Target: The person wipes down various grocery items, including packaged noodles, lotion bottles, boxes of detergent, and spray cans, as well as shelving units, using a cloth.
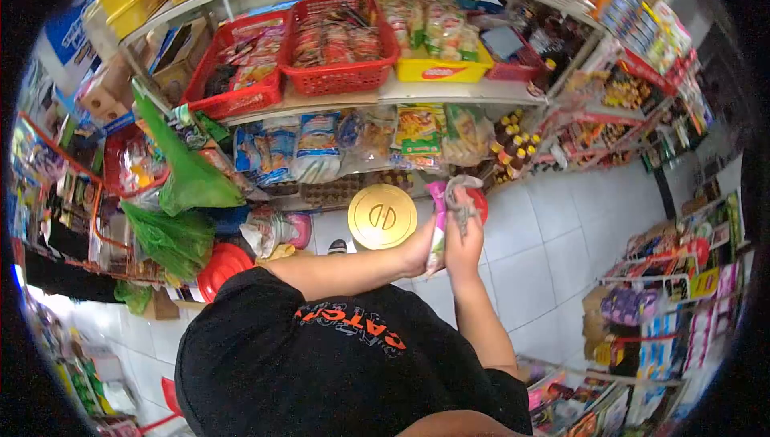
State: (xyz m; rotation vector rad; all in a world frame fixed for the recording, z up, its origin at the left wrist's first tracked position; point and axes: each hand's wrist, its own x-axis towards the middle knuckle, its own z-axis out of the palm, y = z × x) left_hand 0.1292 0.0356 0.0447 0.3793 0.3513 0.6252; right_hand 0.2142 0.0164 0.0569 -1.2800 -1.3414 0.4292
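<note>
My left hand (417, 251) is closed around a slim pink-and-white packet (438, 208), held upright in front of me. Right beside it, my right hand (464, 246) grips a crumpled grey cloth (462, 193) that sticks up past the fingers. The two hands are close together, and whether the packet and the cloth touch is hard to tell. Below and left of them stands a round container with a gold lid (382, 216). Part of a red round object (479, 203) shows behind the cloth.
Ahead is a shelf with red baskets (341, 76) of packets and a yellow tray (443, 70). Bagged goods (318, 136) fill the lower shelf beside several dark bottles (513, 148). Green plastic bags (196, 184) hang at left. More stocked racks (706, 277) stand right, over a white tiled floor (537, 252).
</note>
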